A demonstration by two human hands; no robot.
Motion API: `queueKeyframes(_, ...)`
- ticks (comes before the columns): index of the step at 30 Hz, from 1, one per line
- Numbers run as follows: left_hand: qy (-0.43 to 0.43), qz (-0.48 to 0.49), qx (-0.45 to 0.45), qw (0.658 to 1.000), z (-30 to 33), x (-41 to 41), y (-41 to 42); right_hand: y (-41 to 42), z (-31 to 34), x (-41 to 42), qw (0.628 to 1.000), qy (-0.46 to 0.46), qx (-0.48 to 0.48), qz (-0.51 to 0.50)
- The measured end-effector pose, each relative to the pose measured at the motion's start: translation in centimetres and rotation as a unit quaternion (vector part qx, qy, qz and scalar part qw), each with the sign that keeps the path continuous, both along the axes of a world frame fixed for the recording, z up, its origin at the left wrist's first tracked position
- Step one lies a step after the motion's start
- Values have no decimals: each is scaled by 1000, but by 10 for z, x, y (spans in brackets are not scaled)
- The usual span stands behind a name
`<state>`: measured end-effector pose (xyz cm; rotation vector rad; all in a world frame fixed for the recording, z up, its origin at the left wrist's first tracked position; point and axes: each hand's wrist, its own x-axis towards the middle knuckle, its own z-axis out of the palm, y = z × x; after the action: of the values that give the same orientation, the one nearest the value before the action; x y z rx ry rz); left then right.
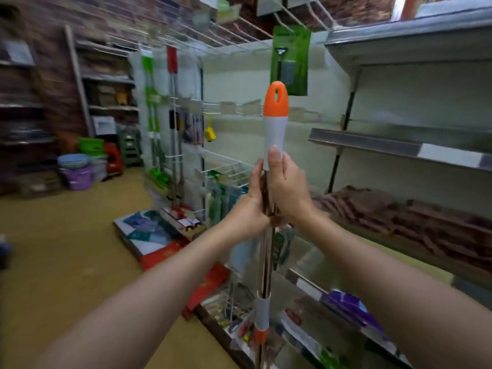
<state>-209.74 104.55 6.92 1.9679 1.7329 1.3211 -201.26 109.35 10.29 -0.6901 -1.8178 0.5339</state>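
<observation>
I hold a long mop pole (266,265) upright in front of me. Its shaft is shiny metal, with a grey and orange collar lower down and a grey grip topped by an orange cap (275,102) with a hanging hole. My right hand (286,185) grips the pole just under the grey grip, thumb lying up along it. My left hand (251,206) wraps the shaft from the left, slightly lower, touching the right hand. The pole's lower end runs out of view at the bottom.
A wire rack (186,107) straight ahead carries hanging mops, brushes and a green carded tool (290,59). Metal shelves (399,145) stand at the right, with brown cloths and packets. Plastic buckets (77,171) and stools sit at the far left on the tan floor (66,249).
</observation>
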Motion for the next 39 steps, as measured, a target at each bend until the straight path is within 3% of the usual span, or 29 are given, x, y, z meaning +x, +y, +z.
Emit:
queueKeyframes(5, 34, 74, -24, 996, 28, -89, -5, 1, 12, -91, 997, 16, 43, 67)
queueKeyframes(13, -55, 176, 63, 981, 25, -215, -3, 24, 35, -236, 987, 19, 47, 155)
queueKeyframes(27, 66, 241, 21, 968, 68, -466, 65, 106, 70, -497, 962, 68, 46, 259)
queueKeyframes(39, -12, 194, 52, 980, 46, -734, 104, 140, 59, -754, 963, 64, 47, 257)
